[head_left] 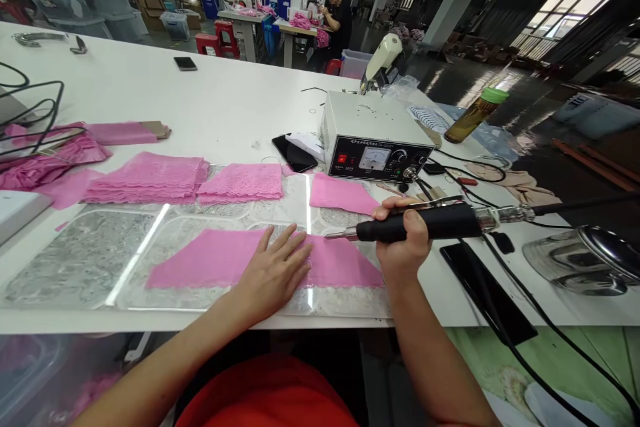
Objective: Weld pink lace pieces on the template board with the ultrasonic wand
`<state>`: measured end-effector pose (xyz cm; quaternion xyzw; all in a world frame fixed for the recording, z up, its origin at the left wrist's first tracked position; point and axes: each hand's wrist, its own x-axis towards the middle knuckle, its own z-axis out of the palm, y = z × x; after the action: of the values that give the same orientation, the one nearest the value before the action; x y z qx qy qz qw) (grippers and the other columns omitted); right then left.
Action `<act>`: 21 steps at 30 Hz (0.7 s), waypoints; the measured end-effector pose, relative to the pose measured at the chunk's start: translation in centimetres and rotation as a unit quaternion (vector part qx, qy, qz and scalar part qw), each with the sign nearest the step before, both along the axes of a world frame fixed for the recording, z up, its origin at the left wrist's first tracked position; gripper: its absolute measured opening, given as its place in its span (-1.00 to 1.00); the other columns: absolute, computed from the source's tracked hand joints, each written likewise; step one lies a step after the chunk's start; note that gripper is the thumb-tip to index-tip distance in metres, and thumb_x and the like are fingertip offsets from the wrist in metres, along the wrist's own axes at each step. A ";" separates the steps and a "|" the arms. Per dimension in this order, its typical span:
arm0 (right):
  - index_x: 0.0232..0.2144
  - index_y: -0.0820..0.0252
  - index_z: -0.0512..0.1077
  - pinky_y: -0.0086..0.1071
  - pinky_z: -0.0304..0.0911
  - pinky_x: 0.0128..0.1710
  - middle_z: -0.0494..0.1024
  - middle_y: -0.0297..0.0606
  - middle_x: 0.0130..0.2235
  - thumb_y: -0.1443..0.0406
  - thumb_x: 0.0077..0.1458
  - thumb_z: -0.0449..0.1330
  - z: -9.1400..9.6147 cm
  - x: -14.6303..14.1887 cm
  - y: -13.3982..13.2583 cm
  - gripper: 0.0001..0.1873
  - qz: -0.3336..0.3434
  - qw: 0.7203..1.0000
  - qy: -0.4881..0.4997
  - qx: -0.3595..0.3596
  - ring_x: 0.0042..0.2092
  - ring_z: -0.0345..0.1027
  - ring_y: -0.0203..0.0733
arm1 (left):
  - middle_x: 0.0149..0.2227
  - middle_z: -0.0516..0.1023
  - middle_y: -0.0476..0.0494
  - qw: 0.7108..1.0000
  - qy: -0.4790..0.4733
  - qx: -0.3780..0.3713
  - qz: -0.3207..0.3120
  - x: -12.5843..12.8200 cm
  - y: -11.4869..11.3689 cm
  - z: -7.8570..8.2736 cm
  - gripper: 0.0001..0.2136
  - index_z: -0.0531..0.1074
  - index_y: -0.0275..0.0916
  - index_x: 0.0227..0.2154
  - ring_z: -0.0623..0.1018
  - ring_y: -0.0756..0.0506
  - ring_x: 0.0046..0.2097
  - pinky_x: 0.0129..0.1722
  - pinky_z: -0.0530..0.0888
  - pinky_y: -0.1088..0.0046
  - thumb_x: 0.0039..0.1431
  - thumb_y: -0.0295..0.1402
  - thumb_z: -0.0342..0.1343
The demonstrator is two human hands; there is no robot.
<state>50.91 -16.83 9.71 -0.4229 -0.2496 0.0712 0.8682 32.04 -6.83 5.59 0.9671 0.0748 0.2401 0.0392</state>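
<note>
A pink fabric piece (210, 257) with sloping ends lies flat on a clear patterned mat (75, 260). My left hand (273, 270) rests on the cloth near its middle, fingers spread. My right hand (407, 240) is wrapped round a black ultrasonic cutting pen (430, 221), held nearly level. Its metal tip points left, at the cloth's upper edge just right of my left fingers; whether it touches I cannot tell. Behind lie two stacks of pink cut pieces, a larger stack (147, 177) and a smaller stack (243, 181), plus a smaller pink piece (343, 193).
A white control box (377, 137) with a dial stands behind my right hand, its cables (530, 307) running right. Nearby are a black phone (295, 152), a tilted bottle (475, 115), a glass jar (575, 260) and a black slab (487, 290). A person (337, 23) sits at a sewing machine beyond.
</note>
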 end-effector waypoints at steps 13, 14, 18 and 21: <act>-0.41 0.11 0.35 -0.32 0.29 -0.38 0.41 -0.37 -0.39 0.18 -0.02 0.16 -0.2 -0.4 0.8 -0.86 0.039 0.998 -0.036 -0.021 -0.46 0.29 -0.33 | 0.10 0.46 -0.27 1.000 0.001 -0.017 0.012 0.1 0.2 -1.1 -0.71 0.44 -0.28 0.00 0.32 -0.34 0.23 0.21 0.16 -0.14 0.34 -0.32 -0.08; -0.41 0.11 0.35 -0.32 0.29 -0.39 0.41 -0.37 -0.39 0.18 -0.02 0.16 -0.2 -0.5 0.8 -0.86 0.043 0.998 -0.037 -0.021 -0.46 0.29 -0.33 | 0.10 0.46 -0.27 1.000 0.001 -0.021 0.012 0.1 0.2 -1.1 -0.71 0.44 -0.28 0.00 0.32 -0.34 0.23 0.21 0.15 -0.14 0.34 -0.32 -0.08; -0.41 0.13 0.37 -0.32 0.29 -0.37 0.42 -0.37 -0.39 0.20 -0.03 0.18 -0.3 -0.6 1.0 -0.87 0.058 0.998 -0.033 -0.012 -0.46 0.28 -0.34 | 0.10 0.46 -0.30 1.000 0.000 -0.030 0.008 0.1 0.1 -1.1 -0.70 0.44 -0.30 0.00 0.32 -0.37 0.23 0.18 0.17 -0.19 0.34 -0.33 -0.09; -0.42 0.12 0.37 -0.32 0.29 -0.37 0.42 -0.37 -0.39 0.20 -0.03 0.19 -0.4 -0.5 1.1 -0.87 0.062 0.997 -0.031 -0.013 -0.46 0.28 -0.35 | 0.10 0.46 -0.30 0.999 -0.002 -0.031 0.012 0.1 0.1 -1.1 -0.70 0.44 -0.29 0.00 0.31 -0.36 0.23 0.19 0.15 -0.18 0.34 -0.33 -0.08</act>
<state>50.39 -15.72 9.33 -0.4200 -0.3017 0.1153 0.8481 32.11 -6.78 4.51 0.9639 0.0938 0.2399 0.0667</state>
